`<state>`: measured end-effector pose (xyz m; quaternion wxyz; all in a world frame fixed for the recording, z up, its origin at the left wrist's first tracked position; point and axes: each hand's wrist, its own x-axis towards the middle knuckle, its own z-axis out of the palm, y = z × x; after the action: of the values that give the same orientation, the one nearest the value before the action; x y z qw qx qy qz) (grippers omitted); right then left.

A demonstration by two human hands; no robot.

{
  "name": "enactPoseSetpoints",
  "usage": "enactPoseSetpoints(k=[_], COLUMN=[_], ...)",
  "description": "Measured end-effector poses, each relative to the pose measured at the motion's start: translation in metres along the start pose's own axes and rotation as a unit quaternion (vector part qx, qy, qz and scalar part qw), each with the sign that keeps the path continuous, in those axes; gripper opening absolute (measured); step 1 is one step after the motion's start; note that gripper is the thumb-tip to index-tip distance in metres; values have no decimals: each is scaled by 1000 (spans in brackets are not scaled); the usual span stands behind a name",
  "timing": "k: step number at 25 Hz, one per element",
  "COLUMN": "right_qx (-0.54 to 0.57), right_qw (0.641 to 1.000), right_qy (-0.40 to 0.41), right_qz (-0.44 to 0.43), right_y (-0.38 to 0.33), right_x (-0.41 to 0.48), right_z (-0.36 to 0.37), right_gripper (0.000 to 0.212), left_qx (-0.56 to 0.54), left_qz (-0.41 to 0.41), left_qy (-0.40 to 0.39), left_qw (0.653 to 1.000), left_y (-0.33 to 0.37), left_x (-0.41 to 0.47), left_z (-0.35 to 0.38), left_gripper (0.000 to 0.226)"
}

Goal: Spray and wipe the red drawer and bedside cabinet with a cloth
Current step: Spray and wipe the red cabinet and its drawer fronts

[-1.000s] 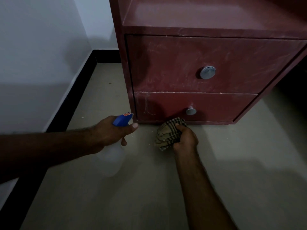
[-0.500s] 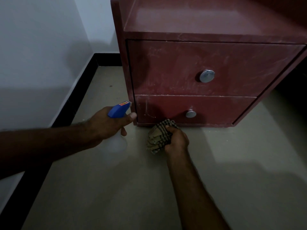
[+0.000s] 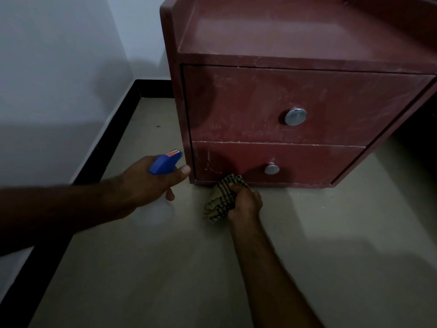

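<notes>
Bottle [image 3: 163, 162] body faint beneath left hand [image 3: 144, 183]

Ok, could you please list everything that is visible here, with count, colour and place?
bedside cabinet: 1, red, on the beige floor by the white wall.
upper drawer: 1, red, closed.
lower drawer: 1, red, closed.
knobs: 2, silver, one per drawer.
spray bottle: 1, blue head, clear body, left of the cabinet's base.
cloth: 1, beige-and-dark check, bunched at the cabinet's base.
skirting: 1, black, along the wall's foot.
left hand: 1, grips the spray bottle.
right hand: 1, grips the cloth.
</notes>
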<state>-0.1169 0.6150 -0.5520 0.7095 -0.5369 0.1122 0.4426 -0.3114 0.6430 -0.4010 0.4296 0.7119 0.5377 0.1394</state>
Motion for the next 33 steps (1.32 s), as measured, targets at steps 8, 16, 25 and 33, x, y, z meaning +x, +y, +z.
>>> enactPoseSetpoints(k=[8,16,25,33], right_qx=[-3,-3,5,4], right_qw=[999,998,996,999], right_qy=[38,36,1,2], right_qz=[-24,-47,-84,-47], right_y=[19,32,30,27], right_x=[3,-9,-18,-21], right_z=[21,29,44,52], right_gripper=[36,48,49,55], left_qx=[4,-36,-32,-41], left_qz=[4,10,-1,2], left_qy=[28,34,28,35], left_qw=[1000,999,999,999], left_y=[-7,-22,-30,-35], left_x=[6,11,8,10], left_z=[0,15,14,16], left_gripper=[41,34,40,37])
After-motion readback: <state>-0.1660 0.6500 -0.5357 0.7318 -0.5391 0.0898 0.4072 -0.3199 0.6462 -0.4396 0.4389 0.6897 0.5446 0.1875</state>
